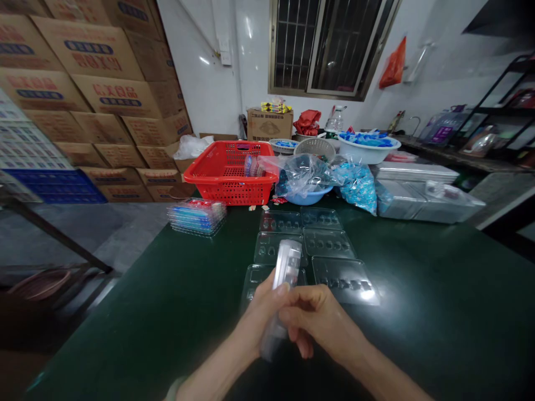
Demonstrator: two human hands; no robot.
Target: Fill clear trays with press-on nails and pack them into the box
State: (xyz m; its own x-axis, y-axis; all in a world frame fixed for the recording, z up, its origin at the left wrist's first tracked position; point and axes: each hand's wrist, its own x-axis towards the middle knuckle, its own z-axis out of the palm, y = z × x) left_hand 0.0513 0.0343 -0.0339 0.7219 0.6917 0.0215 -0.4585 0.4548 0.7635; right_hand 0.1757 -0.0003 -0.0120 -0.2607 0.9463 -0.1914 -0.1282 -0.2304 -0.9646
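Note:
My left hand (267, 298) is wrapped round a stack of clear plastic trays (288, 259), which stands on edge above the table. Against the stack's right side, my right hand (320, 317) is closed in a pinch, thumb and forefinger at the trays' edge; the exact grip is partly hidden. Several clear plastic trays with moulded hollows lie flat in two columns beyond my hands, among them a near right tray (340, 275) and a far right tray (321, 218). The near left one is partly covered by my left hand.
On the green table (167, 312), filled clear packs (196, 217) are piled at left. Behind stand a red basket (234, 189), a blue basin (307, 195), a bag of blue wrapped pieces (357, 184) and tray stacks (426, 197). Cartons (108, 94) rise at back left.

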